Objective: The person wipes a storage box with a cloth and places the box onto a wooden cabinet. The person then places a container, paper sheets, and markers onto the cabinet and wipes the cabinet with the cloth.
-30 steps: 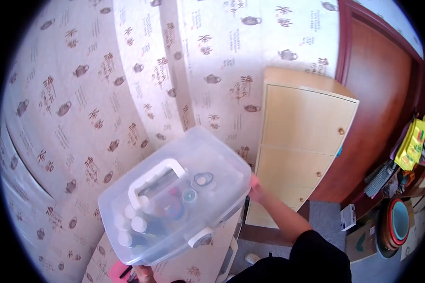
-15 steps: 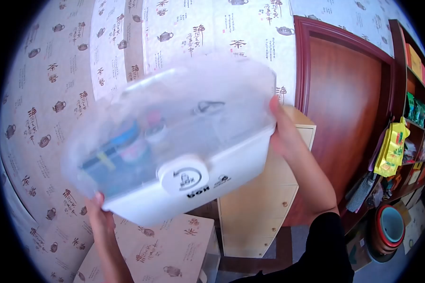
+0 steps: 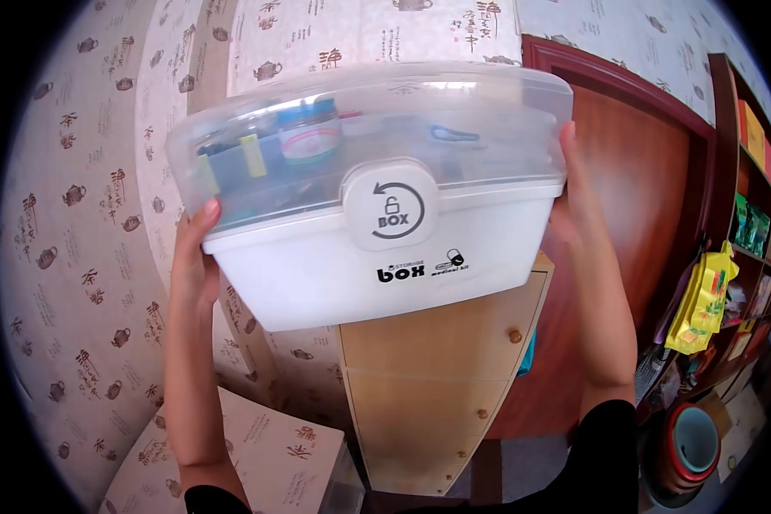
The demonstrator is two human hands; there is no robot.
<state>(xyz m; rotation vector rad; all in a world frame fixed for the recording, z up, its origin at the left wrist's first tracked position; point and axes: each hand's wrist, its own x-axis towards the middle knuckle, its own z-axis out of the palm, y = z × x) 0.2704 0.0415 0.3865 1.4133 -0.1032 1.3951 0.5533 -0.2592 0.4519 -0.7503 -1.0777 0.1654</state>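
At left, the left hand [image 3: 196, 255] grips the clear-lidded white plastic box [image 3: 385, 210], held aloft left-end-low; this tilt could slide the blue-lidded round jar [image 3: 308, 135] inside. The right hand [image 3: 577, 199] clasps the other end; a slip risks dropping it.

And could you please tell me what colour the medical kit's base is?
The medical kit's base is white, which shows best in the head view.

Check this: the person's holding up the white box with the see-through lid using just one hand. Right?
Not just one hand: in the head view, the left hand and right hand both hold up the white box with the see-through lid.
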